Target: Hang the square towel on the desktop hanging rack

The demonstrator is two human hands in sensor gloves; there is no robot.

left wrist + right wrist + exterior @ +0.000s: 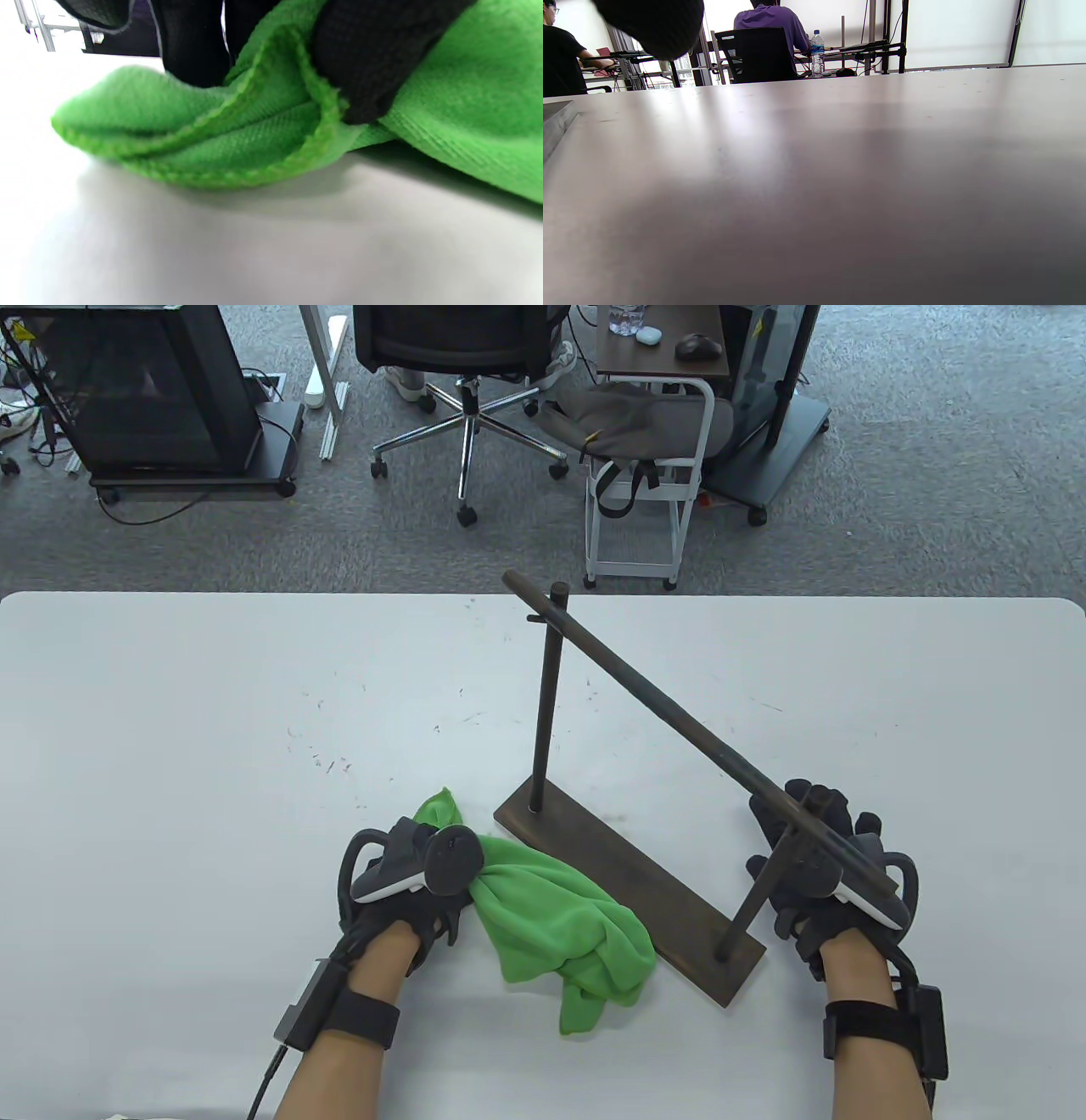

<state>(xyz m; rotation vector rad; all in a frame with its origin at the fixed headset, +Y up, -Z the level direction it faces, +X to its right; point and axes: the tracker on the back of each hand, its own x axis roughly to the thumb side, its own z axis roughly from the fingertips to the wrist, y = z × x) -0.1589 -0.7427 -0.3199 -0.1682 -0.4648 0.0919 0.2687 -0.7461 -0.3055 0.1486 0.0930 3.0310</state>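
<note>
A crumpled green square towel (564,920) lies on the white table (212,746), left of the rack's base. My left hand (441,882) pinches its upper end; in the left wrist view the gloved fingers (356,63) grip a folded hem of the towel (254,135) just above the table. The dark hanging rack (628,882) has a flat base, two upright posts and a slanted crossbar (662,712). My right hand (802,831) lies flat with spread fingers on the table beside the rack's near post, under the crossbar, holding nothing.
The rack's base edge (555,120) shows at the left of the right wrist view. Beyond the table's far edge stand an office chair (462,356), a white cart (645,483) and a black cabinet (161,390).
</note>
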